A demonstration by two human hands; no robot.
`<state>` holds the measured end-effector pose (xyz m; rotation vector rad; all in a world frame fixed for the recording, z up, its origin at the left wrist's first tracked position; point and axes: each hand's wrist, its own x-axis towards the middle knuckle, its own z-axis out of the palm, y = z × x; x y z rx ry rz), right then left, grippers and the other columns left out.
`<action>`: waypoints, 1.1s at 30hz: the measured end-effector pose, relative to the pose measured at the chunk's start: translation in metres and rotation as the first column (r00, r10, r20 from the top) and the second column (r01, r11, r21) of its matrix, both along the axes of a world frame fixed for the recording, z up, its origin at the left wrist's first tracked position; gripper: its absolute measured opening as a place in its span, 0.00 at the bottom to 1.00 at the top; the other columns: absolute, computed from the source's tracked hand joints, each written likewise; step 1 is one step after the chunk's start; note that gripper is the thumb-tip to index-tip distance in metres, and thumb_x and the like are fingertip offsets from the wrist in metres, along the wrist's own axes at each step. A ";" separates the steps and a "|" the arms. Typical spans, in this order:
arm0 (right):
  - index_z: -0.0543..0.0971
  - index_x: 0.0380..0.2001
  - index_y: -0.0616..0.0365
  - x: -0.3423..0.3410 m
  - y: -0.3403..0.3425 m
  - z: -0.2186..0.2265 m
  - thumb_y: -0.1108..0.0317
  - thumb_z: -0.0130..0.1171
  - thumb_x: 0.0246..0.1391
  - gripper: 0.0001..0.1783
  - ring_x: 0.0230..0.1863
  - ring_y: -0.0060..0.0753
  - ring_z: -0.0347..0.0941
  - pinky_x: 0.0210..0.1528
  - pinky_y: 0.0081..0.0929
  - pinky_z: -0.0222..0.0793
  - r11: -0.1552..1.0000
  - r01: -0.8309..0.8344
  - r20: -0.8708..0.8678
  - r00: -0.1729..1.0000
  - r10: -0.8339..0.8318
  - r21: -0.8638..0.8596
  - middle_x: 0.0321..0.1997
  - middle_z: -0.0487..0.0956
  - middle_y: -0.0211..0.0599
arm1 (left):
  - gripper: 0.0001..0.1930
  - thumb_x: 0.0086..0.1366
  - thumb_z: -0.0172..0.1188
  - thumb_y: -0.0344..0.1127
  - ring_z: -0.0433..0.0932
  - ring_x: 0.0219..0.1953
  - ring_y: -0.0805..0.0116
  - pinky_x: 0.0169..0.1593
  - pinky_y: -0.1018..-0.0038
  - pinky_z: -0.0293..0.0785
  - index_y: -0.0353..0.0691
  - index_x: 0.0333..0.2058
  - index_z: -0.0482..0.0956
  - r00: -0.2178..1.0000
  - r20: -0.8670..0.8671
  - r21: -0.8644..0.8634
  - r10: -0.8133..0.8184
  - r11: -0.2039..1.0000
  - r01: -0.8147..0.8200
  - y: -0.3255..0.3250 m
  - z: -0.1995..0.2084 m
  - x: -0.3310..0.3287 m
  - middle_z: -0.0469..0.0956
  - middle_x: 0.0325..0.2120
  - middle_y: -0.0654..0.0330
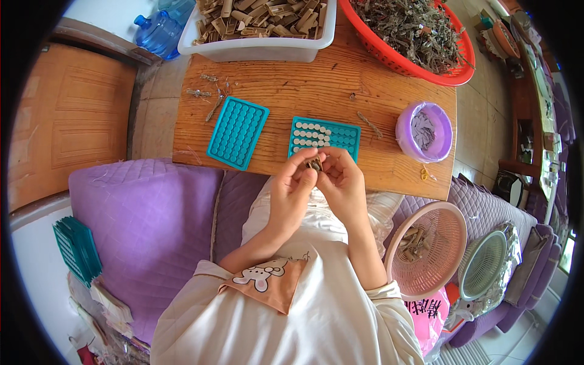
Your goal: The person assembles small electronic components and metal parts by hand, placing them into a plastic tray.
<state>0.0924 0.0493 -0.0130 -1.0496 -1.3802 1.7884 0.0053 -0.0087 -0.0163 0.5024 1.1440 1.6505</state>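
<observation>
Just past the table's near edge, both my hands meet around a small dark-and-tan piece (314,163). My left hand (288,198) pinches it between thumb and fingers. From the other side, the fingertips of my right hand (343,187) grip it too. Most of the piece is covered, so its exact kind is unclear. Directly beyond my fingers lies a teal tray (344,130), with white round discs (312,135) in the left part of its rows. A second teal tray (238,133), with round recesses and no white discs, lies tilted to the left.
At the back stand a white bin (261,52) of tan plastic pieces and a red basket (420,67) of tangled metallic strips. A purple bucket (404,131) holds pale slips. Beside me on the right are a pink basket (447,267) and a green basket (483,264).
</observation>
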 end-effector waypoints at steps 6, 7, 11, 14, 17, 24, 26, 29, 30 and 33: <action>0.68 0.39 0.64 0.000 0.002 -0.005 0.79 0.53 0.41 0.17 0.30 0.21 0.71 0.34 0.19 0.69 0.993 -0.098 0.148 0.985 0.086 0.073 0.28 0.74 0.37 | 0.15 0.59 0.47 0.28 0.71 0.38 0.72 0.42 0.79 0.70 0.34 0.46 0.63 0.986 0.164 -0.086 0.008 0.996 0.007 -0.008 -0.012 -0.004 0.70 0.38 0.57; 0.69 0.38 0.64 0.002 0.006 -0.005 0.79 0.53 0.41 0.16 0.29 0.21 0.70 0.34 0.18 0.68 0.981 -0.162 0.153 0.978 0.145 0.103 0.27 0.74 0.37 | 0.16 0.59 0.48 0.30 0.72 0.38 0.69 0.41 0.76 0.71 0.36 0.47 0.63 0.964 0.264 -0.118 0.029 0.993 0.003 -0.009 -0.013 -0.010 0.71 0.38 0.56; 0.72 0.35 0.62 0.022 0.034 -0.019 0.76 0.57 0.40 0.14 0.27 0.23 0.70 0.30 0.19 0.66 0.991 -0.062 0.254 0.967 0.030 0.118 0.25 0.74 0.36 | 0.18 0.59 0.49 0.34 0.74 0.36 0.67 0.39 0.74 0.74 0.40 0.47 0.62 0.931 0.358 -0.125 0.073 0.992 -0.030 -0.012 -0.016 -0.037 0.71 0.37 0.57; 0.71 0.36 0.59 0.018 0.044 -0.022 0.73 0.59 0.38 0.17 0.26 0.28 0.70 0.29 0.23 0.66 0.911 -0.088 0.504 0.852 -0.140 0.402 0.26 0.74 0.36 | 0.18 0.59 0.49 0.34 0.75 0.35 0.67 0.38 0.75 0.75 0.40 0.48 0.63 0.933 0.342 -0.167 0.112 0.984 -0.056 -0.013 -0.020 -0.048 0.72 0.37 0.58; 0.71 0.36 0.58 0.008 0.038 -0.025 0.74 0.57 0.39 0.17 0.27 0.33 0.70 0.28 0.26 0.66 0.830 -0.189 0.561 0.810 -0.169 0.524 0.27 0.73 0.38 | 0.18 0.58 0.50 0.34 0.75 0.35 0.67 0.37 0.76 0.75 0.40 0.48 0.63 0.936 0.336 -0.173 0.106 0.984 -0.049 -0.012 -0.020 -0.050 0.72 0.37 0.58; 0.69 0.38 0.57 0.004 0.038 -0.029 0.79 0.51 0.42 0.16 0.28 0.31 0.70 0.28 0.26 0.65 0.676 -0.394 0.650 0.741 -0.167 0.623 0.28 0.73 0.37 | 0.19 0.58 0.51 0.33 0.74 0.36 0.65 0.38 0.75 0.74 0.36 0.48 0.62 0.923 0.385 -0.135 -0.021 0.988 0.078 -0.011 -0.017 -0.045 0.70 0.38 0.55; 0.69 0.37 0.59 0.003 0.035 -0.026 0.80 0.52 0.41 0.16 0.29 0.32 0.71 0.31 0.25 0.66 0.791 -0.216 0.506 0.852 -0.135 0.573 0.27 0.73 0.37 | 0.20 0.57 0.51 0.32 0.74 0.35 0.66 0.37 0.77 0.74 0.34 0.48 0.61 0.916 0.393 -0.112 -0.083 0.984 0.137 -0.011 -0.016 -0.044 0.71 0.36 0.56; 0.69 0.34 0.59 0.000 0.018 -0.010 0.80 0.55 0.38 0.16 0.29 0.39 0.71 0.30 0.26 0.68 0.758 -0.001 0.228 0.954 -0.195 0.652 0.29 0.73 0.39 | 0.21 0.57 0.52 0.32 0.74 0.35 0.69 0.37 0.78 0.74 0.35 0.49 0.60 0.942 0.302 -0.122 -0.149 0.974 0.193 -0.010 -0.014 -0.037 0.72 0.35 0.57; 0.69 0.32 0.60 0.001 0.014 -0.009 0.81 0.57 0.36 0.15 0.31 0.39 0.72 0.31 0.26 0.69 0.674 0.006 0.167 0.967 -0.192 0.739 0.30 0.74 0.39 | 0.24 0.54 0.56 0.35 0.75 0.33 0.70 0.36 0.76 0.75 0.33 0.49 0.61 0.943 0.292 -0.123 -0.161 0.971 0.204 -0.009 -0.014 -0.033 0.72 0.36 0.56; 0.70 0.29 0.60 -0.007 0.007 -0.005 0.81 0.57 0.36 0.13 0.32 0.38 0.72 0.31 0.26 0.69 0.612 -0.069 0.172 0.979 -0.110 0.787 0.30 0.74 0.38 | 0.22 0.56 0.53 0.33 0.75 0.33 0.71 0.35 0.77 0.75 0.31 0.48 0.61 0.960 0.201 -0.075 -0.195 0.974 0.213 -0.008 -0.020 -0.028 0.72 0.34 0.58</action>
